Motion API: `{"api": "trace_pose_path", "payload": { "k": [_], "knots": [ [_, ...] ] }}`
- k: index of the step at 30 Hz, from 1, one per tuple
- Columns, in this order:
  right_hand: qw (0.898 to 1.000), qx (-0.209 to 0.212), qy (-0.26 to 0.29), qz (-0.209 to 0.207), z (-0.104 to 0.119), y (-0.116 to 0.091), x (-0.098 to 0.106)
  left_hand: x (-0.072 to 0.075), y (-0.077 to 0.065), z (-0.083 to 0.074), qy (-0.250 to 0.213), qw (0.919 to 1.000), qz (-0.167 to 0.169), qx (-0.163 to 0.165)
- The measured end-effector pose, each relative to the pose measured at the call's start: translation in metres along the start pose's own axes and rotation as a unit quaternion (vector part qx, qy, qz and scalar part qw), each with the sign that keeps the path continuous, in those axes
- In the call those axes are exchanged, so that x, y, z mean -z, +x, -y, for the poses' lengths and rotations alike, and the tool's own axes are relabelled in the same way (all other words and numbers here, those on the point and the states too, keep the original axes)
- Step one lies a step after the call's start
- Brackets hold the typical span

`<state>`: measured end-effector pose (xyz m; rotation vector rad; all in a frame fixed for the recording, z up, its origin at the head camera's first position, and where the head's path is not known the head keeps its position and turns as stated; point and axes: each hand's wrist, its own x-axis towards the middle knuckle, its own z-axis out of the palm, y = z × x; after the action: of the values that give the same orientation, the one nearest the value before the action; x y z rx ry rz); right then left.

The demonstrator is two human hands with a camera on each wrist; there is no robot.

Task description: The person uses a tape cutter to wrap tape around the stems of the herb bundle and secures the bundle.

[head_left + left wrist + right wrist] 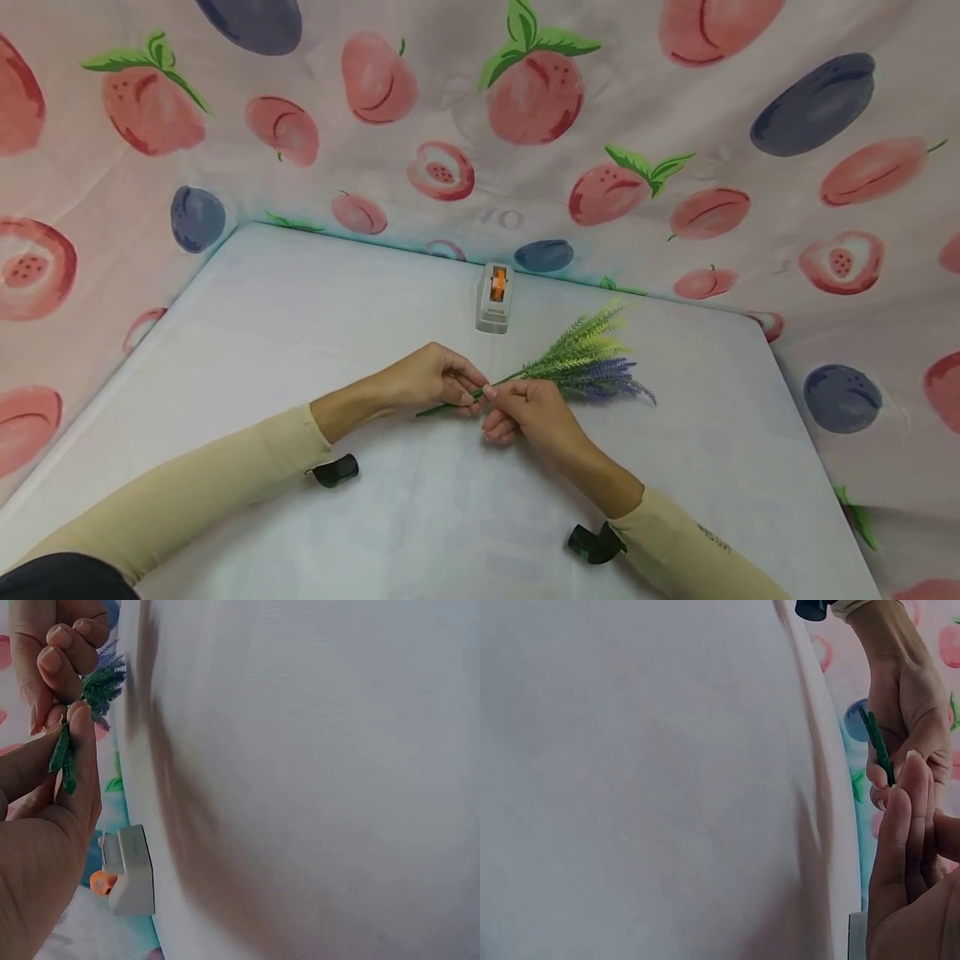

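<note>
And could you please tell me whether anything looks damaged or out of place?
Nothing stands out: the left hand and right hand hold the flowers, the tape dispenser stands upright on the table, and no spill or damage shows.

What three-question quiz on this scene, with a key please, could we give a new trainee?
1. Choose one: the wheel in the grey dispenser is (a) blue, (b) orange, (c) black.

2. True or false: the left hand is nearer than the right hand to the bare ends of the flower stems.

3. Besides green, which two colours show in the flower heads?

Key: 1. b; 2. true; 3. yellow and purple.
</note>
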<state>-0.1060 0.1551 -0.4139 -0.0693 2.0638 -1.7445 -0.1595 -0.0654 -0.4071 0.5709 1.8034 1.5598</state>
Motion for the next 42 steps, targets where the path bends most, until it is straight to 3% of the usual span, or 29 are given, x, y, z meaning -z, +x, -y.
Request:
{"api": "trace_pose_path", "payload": {
  "k": [9,11,13,15,18,21,23,24,30,35,37,40,42],
  "knots": [
    [0.999,0.031,0.003,-0.021,-0.002,-0.001,-0.001,0.003,0.003,0.000,-0.010,0.9999,-0.002,-0.002],
    [0.998,0.048,-0.027,-0.024,0.000,-0.002,0.000,0.003,0.004,0.000,-0.026,0.9996,-0.001,0.002],
    [0.990,0.086,-0.106,-0.027,0.002,-0.003,0.001,0.002,0.004,0.001,-0.031,0.9995,-0.001,0.006],
    [0.969,0.133,-0.204,-0.035,0.004,-0.004,0.002,0.002,0.005,0.001,-0.034,0.9994,-0.002,0.010],
    [0.911,0.206,-0.353,-0.058,0.008,-0.005,0.004,0.001,0.005,0.000,-0.026,0.9995,-0.002,0.015],
    [0.854,0.243,-0.453,-0.078,0.011,-0.004,0.004,0.001,0.005,-0.002,-0.021,0.9995,-0.003,0.024],
    [0.822,0.253,-0.503,-0.085,0.014,-0.003,0.004,0.001,0.005,-0.003,-0.017,0.9994,-0.004,0.028],
    [0.811,0.254,-0.520,-0.086,0.015,-0.003,0.004,0.001,0.005,-0.004,-0.016,0.9994,-0.005,0.030],
    [0.769,0.284,-0.566,-0.089,0.020,-0.002,0.005,0.001,0.008,-0.005,-0.023,0.9992,-0.001,0.033],
    [0.708,0.324,-0.613,-0.133,0.016,-0.004,0.013,0.004,0.011,-0.003,-0.025,0.9990,0.001,0.037],
    [0.693,0.333,-0.623,-0.144,0.012,-0.003,0.018,0.006,0.011,-0.004,-0.026,0.9988,0.006,0.040],
    [0.697,0.345,-0.612,-0.145,0.008,-0.002,0.023,0.008,0.012,-0.004,-0.024,0.9986,0.013,0.046],
    [0.710,0.348,-0.596,-0.141,0.006,-0.002,0.025,0.009,0.012,-0.004,-0.017,0.9986,0.018,0.047]
  ]
}}
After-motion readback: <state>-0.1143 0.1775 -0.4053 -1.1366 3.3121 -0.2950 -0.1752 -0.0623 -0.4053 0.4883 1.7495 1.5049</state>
